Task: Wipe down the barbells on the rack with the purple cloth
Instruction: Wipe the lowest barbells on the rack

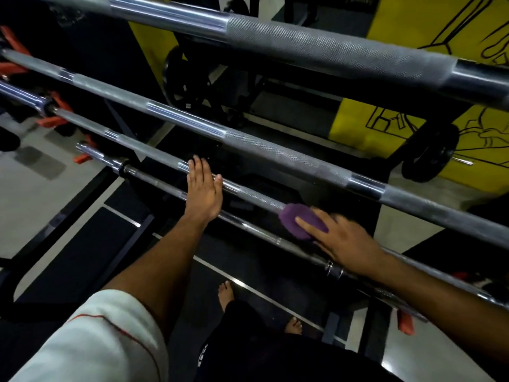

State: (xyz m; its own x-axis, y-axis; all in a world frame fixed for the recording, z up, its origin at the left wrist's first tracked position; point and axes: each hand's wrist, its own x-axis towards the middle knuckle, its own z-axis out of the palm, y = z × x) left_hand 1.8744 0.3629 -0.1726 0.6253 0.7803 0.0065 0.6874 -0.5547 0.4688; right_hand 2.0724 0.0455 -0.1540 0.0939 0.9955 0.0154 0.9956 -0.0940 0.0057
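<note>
I see four steel barbells lying parallel on the rack, running diagonally from upper left to lower right, each with knurled grey stretches and smooth shiny bands. The top bar point(275, 37) is nearest my camera, the second bar point(248, 142) below it, the third bar point(154, 154) lower, and the lowest bar point(248, 224) thinnest and darkest. A bunched purple cloth point(298, 220) sits against the third bar

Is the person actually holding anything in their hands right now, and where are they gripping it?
The right hand holds the purple cloth from above, pressing it on a barbell. The left hand rests open there.
</note>
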